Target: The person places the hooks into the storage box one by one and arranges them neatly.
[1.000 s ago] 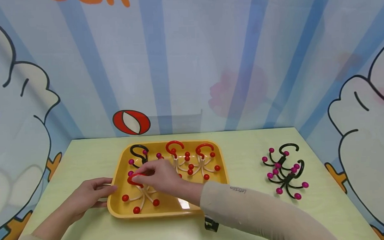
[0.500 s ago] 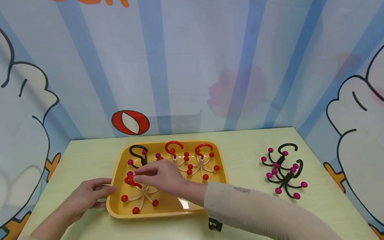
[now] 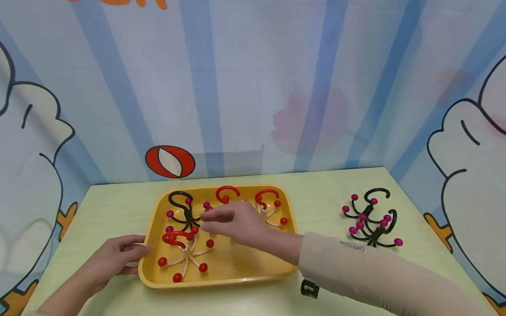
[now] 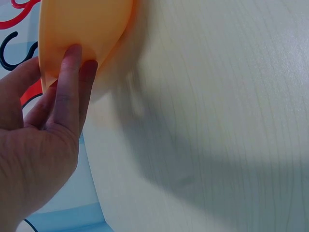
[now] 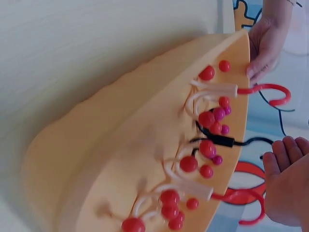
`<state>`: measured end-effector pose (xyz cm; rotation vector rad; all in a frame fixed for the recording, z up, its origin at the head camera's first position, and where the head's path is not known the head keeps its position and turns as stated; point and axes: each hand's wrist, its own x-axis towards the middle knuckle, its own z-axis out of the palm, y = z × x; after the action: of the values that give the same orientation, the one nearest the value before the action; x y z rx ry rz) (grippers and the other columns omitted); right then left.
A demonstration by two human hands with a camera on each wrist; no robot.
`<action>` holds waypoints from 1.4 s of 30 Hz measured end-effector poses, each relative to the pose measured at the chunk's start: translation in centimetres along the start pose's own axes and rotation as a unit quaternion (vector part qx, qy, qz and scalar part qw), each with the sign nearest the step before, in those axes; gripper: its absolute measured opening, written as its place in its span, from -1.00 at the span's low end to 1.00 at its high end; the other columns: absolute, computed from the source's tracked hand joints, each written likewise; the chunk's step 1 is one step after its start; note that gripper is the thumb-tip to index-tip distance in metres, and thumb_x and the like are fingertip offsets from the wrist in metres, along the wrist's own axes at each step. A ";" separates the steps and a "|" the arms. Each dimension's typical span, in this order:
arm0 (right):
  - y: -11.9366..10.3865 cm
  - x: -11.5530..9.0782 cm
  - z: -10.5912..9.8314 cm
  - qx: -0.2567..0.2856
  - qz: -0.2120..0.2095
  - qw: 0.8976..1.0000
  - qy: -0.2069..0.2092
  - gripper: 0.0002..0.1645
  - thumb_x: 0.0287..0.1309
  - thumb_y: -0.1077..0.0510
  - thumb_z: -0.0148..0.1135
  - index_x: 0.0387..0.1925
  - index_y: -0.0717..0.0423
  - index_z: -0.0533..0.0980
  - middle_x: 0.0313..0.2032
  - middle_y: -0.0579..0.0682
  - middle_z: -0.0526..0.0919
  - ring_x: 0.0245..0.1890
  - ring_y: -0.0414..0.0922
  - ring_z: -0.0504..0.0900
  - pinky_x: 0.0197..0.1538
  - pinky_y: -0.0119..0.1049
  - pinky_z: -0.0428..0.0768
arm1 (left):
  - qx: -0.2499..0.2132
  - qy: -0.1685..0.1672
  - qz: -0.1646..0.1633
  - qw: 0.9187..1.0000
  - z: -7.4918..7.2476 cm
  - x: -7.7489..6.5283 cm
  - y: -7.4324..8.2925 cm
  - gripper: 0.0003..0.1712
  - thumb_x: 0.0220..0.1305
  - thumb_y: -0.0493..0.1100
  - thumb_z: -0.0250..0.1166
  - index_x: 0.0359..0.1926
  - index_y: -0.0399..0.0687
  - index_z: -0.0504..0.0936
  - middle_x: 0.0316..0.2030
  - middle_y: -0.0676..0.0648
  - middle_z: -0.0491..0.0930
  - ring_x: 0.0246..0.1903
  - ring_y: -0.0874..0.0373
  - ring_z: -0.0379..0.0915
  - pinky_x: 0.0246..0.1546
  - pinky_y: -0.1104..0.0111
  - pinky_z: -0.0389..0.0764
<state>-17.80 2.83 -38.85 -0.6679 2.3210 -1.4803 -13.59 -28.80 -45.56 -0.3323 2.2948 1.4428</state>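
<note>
A yellow tray (image 3: 215, 283) stands on the table, its left rim between the thumb and fingers of my left hand (image 3: 114, 256). In the left wrist view those fingers (image 4: 67, 92) press the tray's outer wall. My right hand (image 3: 244, 227) hovers over the tray's middle, holding nothing, fingers fairly straight. Just left of it stands a massager with red hook handle (image 3: 180, 242) and white ball-tipped legs, at the tray's front left. Behind that is a black massager (image 3: 188, 215) with magenta balls. Two more red-hooked massagers, one at the back middle (image 3: 227, 187) and one at the back right (image 3: 264, 215), are partly hidden.
Two black massagers with magenta balls, a far one (image 3: 368, 211) and a near one (image 3: 378, 234), lie close together on the table to the right, the near one partly behind my sleeve. A printed cloth backdrop (image 3: 250, 83) rises behind the table.
My right hand has let go of the front-left massager's red hook and moved right, away from it. The left hand stays at the tray's rim.
</note>
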 end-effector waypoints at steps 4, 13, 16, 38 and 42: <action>0.3 -0.8 -1.9 -0.003 0.004 1.000 0.009 -0.67 0.04 -0.16 0.39 -0.11 -0.26 0.69 -0.26 -0.31 0.73 -0.25 -0.25 0.71 -0.25 -0.27 0.69 | 0.002 -0.001 0.000 1.000 0.0 0.0 0.0 -0.10 0.21 0.16 0.31 0.35 -0.34 0.25 0.13 -0.32 0.51 -0.16 0.06 0.64 -0.20 0.21 0.70; 1.1 -2.5 -6.5 -0.010 0.006 0.999 0.045 -0.63 0.05 -0.15 0.39 -0.07 -0.20 0.68 -0.16 -0.21 0.73 -0.17 -0.25 0.70 -0.10 -0.32 0.67 | 0.006 -0.001 -0.002 1.000 0.0 -0.2 0.1 -0.12 0.23 0.15 0.30 0.34 -0.34 0.26 0.12 -0.32 0.52 -0.18 0.06 0.64 -0.21 0.22 0.70; 1.4 -3.0 -7.7 -0.013 0.024 0.998 0.056 -0.62 0.04 -0.17 0.39 -0.08 -0.23 0.68 -0.16 -0.23 0.72 -0.16 -0.26 0.69 -0.07 -0.31 0.67 | 0.010 0.001 -0.005 1.000 0.0 -0.2 0.1 -0.11 0.22 0.16 0.30 0.35 -0.33 0.25 0.12 -0.32 0.51 -0.18 0.07 0.64 -0.21 0.22 0.70; 2.6 -7.8 -18.8 -0.089 0.057 0.986 0.126 -0.44 0.06 -0.33 0.28 0.06 -0.21 0.61 0.02 -0.18 0.67 0.05 -0.17 0.62 0.12 -0.08 0.59 | 0.014 -0.002 -0.005 1.000 0.0 -0.1 0.3 -0.07 0.22 0.17 0.30 0.36 -0.37 0.22 0.15 -0.36 0.48 -0.18 0.07 0.64 -0.21 0.21 0.70; 3.0 -8.7 -20.5 -0.111 0.065 0.982 0.137 -0.43 0.07 -0.35 0.26 0.08 -0.23 0.60 0.04 -0.17 0.66 0.07 -0.16 0.60 0.06 -0.11 0.62 | 0.013 -0.003 -0.005 1.000 0.0 -0.1 0.3 -0.07 0.22 0.17 0.30 0.35 -0.38 0.22 0.14 -0.35 0.49 -0.18 0.07 0.64 -0.21 0.22 0.70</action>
<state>-21.16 24.21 -32.92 -0.3725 2.7106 -1.3385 -13.62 -28.70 -45.30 -0.3315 2.3016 1.4064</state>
